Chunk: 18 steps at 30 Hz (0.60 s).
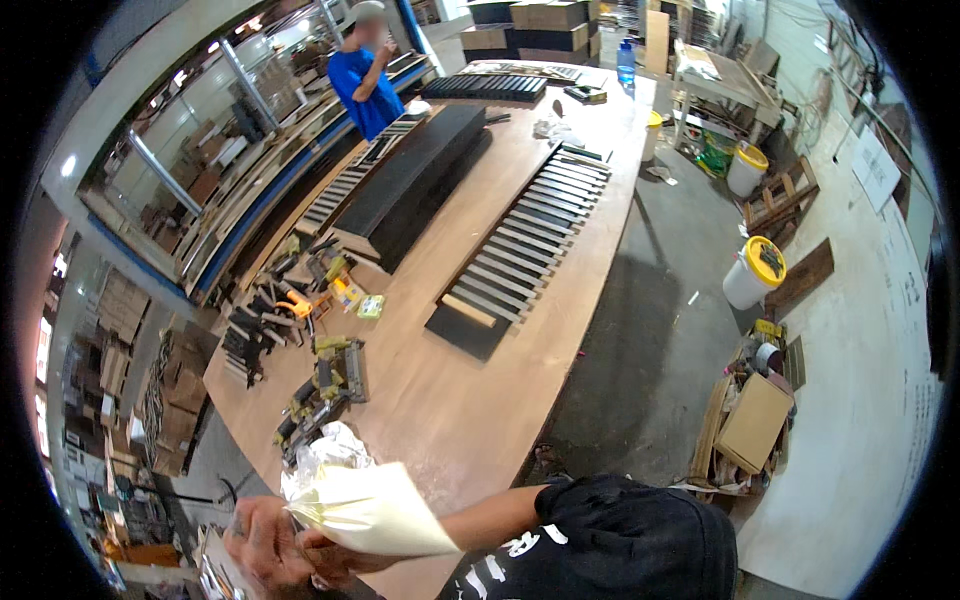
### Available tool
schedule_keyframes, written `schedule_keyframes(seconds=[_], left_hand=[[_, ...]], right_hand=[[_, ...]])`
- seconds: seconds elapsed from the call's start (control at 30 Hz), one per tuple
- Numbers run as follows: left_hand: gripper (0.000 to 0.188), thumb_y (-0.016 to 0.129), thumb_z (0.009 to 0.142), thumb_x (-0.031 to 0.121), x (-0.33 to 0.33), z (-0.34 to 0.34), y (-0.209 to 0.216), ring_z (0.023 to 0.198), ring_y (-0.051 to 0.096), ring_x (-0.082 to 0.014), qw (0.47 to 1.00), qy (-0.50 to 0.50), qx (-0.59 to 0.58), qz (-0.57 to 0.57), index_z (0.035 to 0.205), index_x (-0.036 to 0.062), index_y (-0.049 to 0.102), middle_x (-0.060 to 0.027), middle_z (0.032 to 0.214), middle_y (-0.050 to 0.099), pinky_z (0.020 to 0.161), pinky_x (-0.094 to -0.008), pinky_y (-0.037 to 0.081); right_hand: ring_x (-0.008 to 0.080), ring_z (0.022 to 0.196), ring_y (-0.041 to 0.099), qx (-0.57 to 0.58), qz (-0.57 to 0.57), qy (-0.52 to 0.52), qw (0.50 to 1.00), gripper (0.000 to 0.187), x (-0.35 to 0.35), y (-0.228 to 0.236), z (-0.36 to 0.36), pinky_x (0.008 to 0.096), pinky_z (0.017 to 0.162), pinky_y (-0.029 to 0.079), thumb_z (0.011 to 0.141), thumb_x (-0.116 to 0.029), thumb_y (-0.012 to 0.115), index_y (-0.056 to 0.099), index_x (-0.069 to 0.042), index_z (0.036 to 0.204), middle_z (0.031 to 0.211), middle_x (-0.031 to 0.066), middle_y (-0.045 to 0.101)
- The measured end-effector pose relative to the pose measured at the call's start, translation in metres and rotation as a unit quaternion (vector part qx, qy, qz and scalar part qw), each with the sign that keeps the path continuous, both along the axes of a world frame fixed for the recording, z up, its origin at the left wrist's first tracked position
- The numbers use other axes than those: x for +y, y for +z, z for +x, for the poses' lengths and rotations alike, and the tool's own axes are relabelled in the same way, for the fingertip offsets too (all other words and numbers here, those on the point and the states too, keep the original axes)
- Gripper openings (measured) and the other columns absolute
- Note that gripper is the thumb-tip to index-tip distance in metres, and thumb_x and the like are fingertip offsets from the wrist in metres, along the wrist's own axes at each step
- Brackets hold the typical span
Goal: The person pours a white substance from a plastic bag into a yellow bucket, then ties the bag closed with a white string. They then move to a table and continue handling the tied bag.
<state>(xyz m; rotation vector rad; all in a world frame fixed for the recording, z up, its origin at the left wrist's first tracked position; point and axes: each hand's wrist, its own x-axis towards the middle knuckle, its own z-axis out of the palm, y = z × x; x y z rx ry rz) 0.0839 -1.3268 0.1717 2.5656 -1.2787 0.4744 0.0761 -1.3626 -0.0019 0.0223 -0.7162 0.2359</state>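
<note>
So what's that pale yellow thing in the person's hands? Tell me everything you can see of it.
The pale yellow sheet looks thin, like paper or soft plastic; I can't tell which. Its left end is bunched into pleats, gripped by the left hand and right hand; rightward it fans out to a smoother, wider end. It's held at the table's near end, covering part of the right forearm. White crumpled plastic shows just beyond; contact there is unclear.

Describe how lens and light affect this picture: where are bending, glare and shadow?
In the head view, the edges of the long worktable bow inside a black rim; the pale sheet looks nearly washed out; a white light spot glares at far left; darker shadow streaks the grey floor at right.
</note>
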Motion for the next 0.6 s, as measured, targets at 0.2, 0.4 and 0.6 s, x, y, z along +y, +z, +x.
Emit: schedule_keyframes(seconds=[0.2,0.4,0.6], left_hand=[[0.005,0.056,0.078,-0.001,0.008,0.044,-0.026,0.066,0.053,-0.0372,0.990,-0.094,0.078,0.064,0.082,0.0004,0.053,-0.0172,0.074,0.050,0.060,-0.0441,0.042],[0.037,0.059,0.078,-0.002,0.025,0.034,-0.008,0.095,0.061,-0.0334,0.944,-0.212,-0.049,0.249,0.114,0.0035,0.061,-0.0149,0.104,0.062,0.078,-0.0431,0.050],[0.046,0.071,0.075,0.011,0.023,0.010,0.013,0.097,0.062,-0.0329,0.944,-0.273,0.021,0.185,0.119,0.0097,0.060,-0.0144,0.110,0.062,0.081,-0.0419,0.051]], right_hand=[[0.0112,0.060,0.050,0.058,-0.231,-0.132,0.962,0.020,-0.051,0.008,-0.028,0.0276,0.052,0.044,0.100,-0.021,0.049,0.054,-0.002,0.095,0.068,0.0015,0.047],[0.0161,0.055,0.056,-0.147,-0.414,-0.566,0.697,0.006,-0.138,0.038,0.011,0.0308,0.054,0.044,0.085,-0.004,0.057,0.061,0.001,0.089,0.069,0.0102,0.058],[0.0109,0.060,0.056,-0.202,-0.402,-0.270,0.851,0.013,-0.121,0.014,0.048,0.0263,0.054,0.044,0.093,-0.007,0.057,0.062,0.004,0.089,0.070,0.0040,0.060]])
